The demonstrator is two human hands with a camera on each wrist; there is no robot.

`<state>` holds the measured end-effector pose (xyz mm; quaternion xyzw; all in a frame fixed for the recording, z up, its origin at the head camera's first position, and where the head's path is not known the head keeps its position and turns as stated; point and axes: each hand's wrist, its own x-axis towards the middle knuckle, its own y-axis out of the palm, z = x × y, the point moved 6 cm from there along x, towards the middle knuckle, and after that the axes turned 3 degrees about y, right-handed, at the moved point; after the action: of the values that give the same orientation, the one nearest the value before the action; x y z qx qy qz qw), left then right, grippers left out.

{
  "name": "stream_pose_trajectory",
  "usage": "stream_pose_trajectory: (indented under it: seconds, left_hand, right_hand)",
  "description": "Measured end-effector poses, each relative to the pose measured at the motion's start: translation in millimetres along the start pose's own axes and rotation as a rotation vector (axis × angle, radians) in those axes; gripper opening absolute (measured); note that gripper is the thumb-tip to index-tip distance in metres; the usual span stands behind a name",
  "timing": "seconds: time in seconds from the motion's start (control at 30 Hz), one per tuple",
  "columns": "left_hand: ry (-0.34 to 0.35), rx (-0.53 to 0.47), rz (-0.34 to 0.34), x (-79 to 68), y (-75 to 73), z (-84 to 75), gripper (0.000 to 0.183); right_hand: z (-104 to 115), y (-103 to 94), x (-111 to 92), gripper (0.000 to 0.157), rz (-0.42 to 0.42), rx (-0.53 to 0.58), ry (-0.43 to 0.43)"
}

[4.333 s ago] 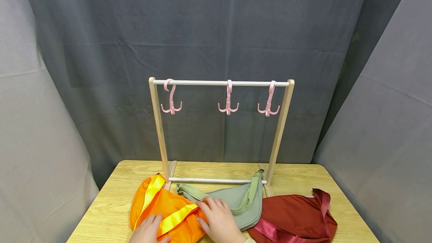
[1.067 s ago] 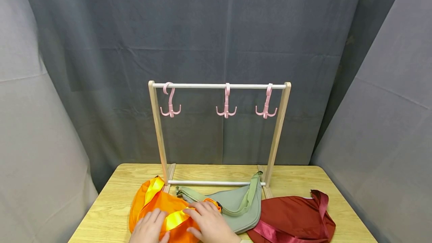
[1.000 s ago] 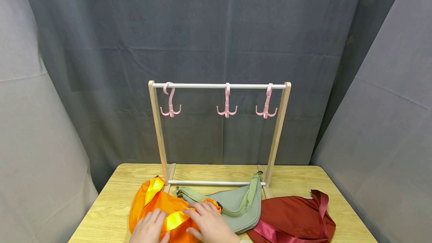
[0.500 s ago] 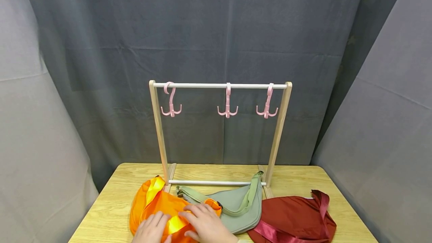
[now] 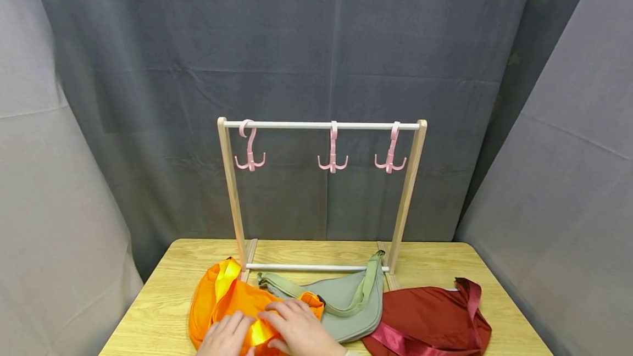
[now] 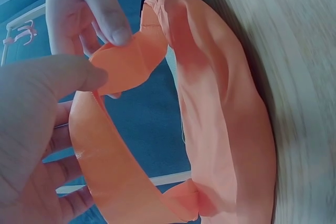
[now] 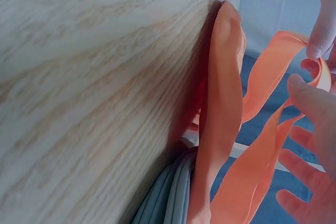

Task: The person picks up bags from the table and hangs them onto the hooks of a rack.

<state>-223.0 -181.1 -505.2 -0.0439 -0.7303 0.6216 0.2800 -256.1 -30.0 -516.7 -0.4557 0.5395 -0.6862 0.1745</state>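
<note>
An orange bag (image 5: 247,298) lies at the front left of the table, its wide strap (image 6: 113,156) raised off the body in a loop. My left hand (image 5: 227,335) pinches this strap, the thumb on its near face and the fingers behind it in the left wrist view. Close beside it, my right hand (image 5: 299,328) also pinches the strap between thumb and fingers (image 7: 299,169). The bag's right end, with a dark buckle, overlaps a sage-green bag (image 5: 353,323) with a light green strap. Both palms are partly hidden.
A wooden rack (image 5: 411,191) stands behind the bags, with three pink hooks (image 5: 333,165) on its white top rail (image 5: 287,124). A dark red bag (image 5: 420,315) lies at the right on the wooden table (image 5: 163,301). Grey cloth (image 5: 282,43) surrounds the table.
My hands have drawn closer together along the strap, the right one shifting left. Since the earliest frame, the orange bag's right end has come up over the green bag. The other bags stay put.
</note>
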Motion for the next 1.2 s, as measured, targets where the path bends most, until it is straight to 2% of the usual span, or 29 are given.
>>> stream_pose_trajectory:
  seconds: [0.3, 0.6, 0.87, 1.2]
  left_hand:
    - [0.043, 0.058, -0.108, -2.6, -0.5, -3.5, 0.045]
    - [0.101, 0.117, -0.293, -6.5, -0.9, -6.0, 0.046]
    - [0.102, 0.093, -0.247, -6.2, -1.4, -7.8, 0.045]
    - [0.141, 0.134, -0.332, -7.8, -2.6, -8.9, 0.052]
  right_hand:
    - [2.5, 2.3, 1.4, 0.058, -0.008, -0.007, -0.013]
    - [3.3, 3.6, 1.7, 0.048, 0.032, 0.056, 0.002]
    - [1.4, 4.9, 1.5, 0.044, 0.086, 0.165, 0.036]
    - [-1.1, 3.7, 1.0, 0.038, 0.113, 0.243, 0.056]
